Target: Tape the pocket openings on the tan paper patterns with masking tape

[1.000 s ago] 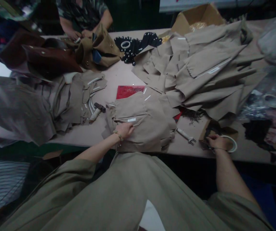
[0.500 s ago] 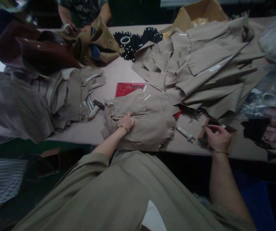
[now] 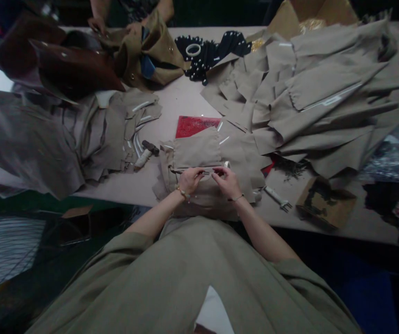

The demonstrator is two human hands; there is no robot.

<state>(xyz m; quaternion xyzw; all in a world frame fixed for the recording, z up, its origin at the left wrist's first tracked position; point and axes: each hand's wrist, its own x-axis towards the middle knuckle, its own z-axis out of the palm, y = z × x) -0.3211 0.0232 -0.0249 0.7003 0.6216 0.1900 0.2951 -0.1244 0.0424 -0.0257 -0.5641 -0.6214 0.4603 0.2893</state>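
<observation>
Both hands meet over a stack of beige fabric pieces [image 3: 199, 153] with a stitched flap or pocket on top. My left hand [image 3: 189, 181] is closed in a pinch on a small dark metal piece [image 3: 204, 173], which looks ridged. Close to its right, my right hand [image 3: 229, 183] also has thumb and fingers pinched; what they hold is too small to make out. A small white ring-like thing [image 3: 227, 164] shows by the right fingertips. Under the stack's far edge lies a red board [image 3: 195, 126].
A hammer [image 3: 147, 153] lies left, a pronged tool [image 3: 277, 198] right, beside an open cardboard box [image 3: 326, 204] with dark pieces. Beige fabric heaps [image 3: 324, 93] flank the stack. Across the table, another person's hands [image 3: 98, 27] are at a brown bag [image 3: 150, 55].
My right hand has moved left from the cardboard box to the fabric stack. My left hand has lifted from lying on the fabric into a pinch on the metal piece. The view has shifted slightly.
</observation>
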